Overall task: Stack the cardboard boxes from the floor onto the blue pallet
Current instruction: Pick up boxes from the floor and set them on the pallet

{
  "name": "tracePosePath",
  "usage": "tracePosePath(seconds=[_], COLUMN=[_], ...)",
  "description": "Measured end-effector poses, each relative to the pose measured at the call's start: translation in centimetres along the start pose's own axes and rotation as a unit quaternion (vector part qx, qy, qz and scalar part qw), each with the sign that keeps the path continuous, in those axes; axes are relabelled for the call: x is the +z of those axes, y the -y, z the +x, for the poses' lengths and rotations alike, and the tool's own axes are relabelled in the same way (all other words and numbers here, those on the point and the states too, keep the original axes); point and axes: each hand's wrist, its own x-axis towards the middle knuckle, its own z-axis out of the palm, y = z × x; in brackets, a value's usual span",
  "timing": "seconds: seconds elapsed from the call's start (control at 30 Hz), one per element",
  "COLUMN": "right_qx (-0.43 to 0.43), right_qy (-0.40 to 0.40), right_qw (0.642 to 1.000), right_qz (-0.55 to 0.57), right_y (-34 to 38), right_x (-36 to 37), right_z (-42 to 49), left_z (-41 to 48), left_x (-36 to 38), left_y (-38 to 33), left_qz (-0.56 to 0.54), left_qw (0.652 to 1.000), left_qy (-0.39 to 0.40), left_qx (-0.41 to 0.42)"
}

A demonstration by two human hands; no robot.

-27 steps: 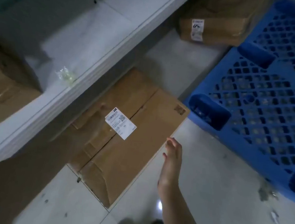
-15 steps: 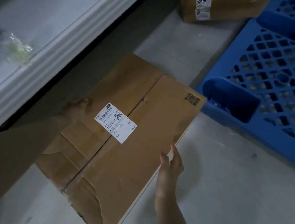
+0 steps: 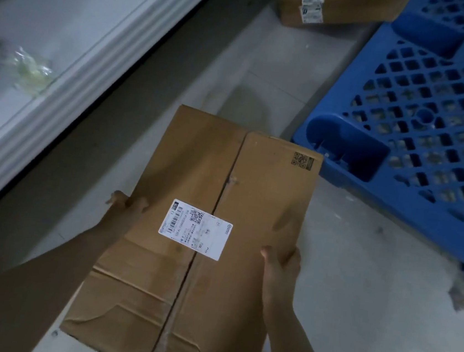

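A person is holding a box [image 3: 263,196] by its two sides. The left hand [image 3: 124,207] is gripping the left edge. The right hand [image 3: 281,264] is gripping the right edge, thumb on top. The box is sitting just beside a corner of the pallet [image 3: 430,146]. A second box [image 3: 345,12] is lying farther away.

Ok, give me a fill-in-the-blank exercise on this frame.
1. The left hand and right hand grip opposite sides of the near ____.
2. On top of the box sticks a white ____.
3. The pallet to its right is ____.
4. A second box lies on the ____ beside the pallet.
Missing: box; label; blue; floor.
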Motion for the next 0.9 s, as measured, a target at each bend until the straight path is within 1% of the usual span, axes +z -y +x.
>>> tracePosePath(seconds=[0.1,0.23,0.33,0.47,0.53,0.63,0.77,0.9], right_qx=[-0.022,-0.040,-0.040,-0.045,-0.062,-0.105,-0.154,-0.205], right_qy=[0.017,0.040,0.024,-0.004,-0.009,-0.007,-0.032,-0.070], right_qw=[0.999,0.998,0.997,0.998,0.998,0.994,0.986,0.974], right_qz=[-0.018,-0.042,-0.057,-0.039,-0.015,0.030,0.053,0.064], right_y=[1.4,4.4,7.1,12.2,15.7,22.2,31.6,40.4], right_x=[-2.8,-7.5,-11.3,-16.2,-18.7,-23.1,-30.4,-37.7], right_z=[-1.5,-3.9,-6.4,-9.3,-10.4,-11.3,-12.4,-13.4], left_z=[-3.4,-9.0,-13.7,-19.7,-22.0,-25.2,-29.8,-33.7], left_x=[-1.1,-2.5,-3.2,-4.8,-5.5,-6.4,-7.0,-7.0], left_y=[0.0,-1.6,-3.9,-9.4,-13.1,-20.4,-31.4,-42.4], left_qz=[-0.013,-0.047,-0.049,-0.065,-0.084,-0.106,-0.145,-0.163], left_qw=[0.999,0.998,0.997,0.997,0.995,0.992,0.981,0.971], left_qy=[0.006,-0.013,-0.024,-0.006,-0.010,-0.016,-0.012,0.042], left_qx=[0.040,0.034,0.048,0.050,0.054,0.073,0.128,0.172])
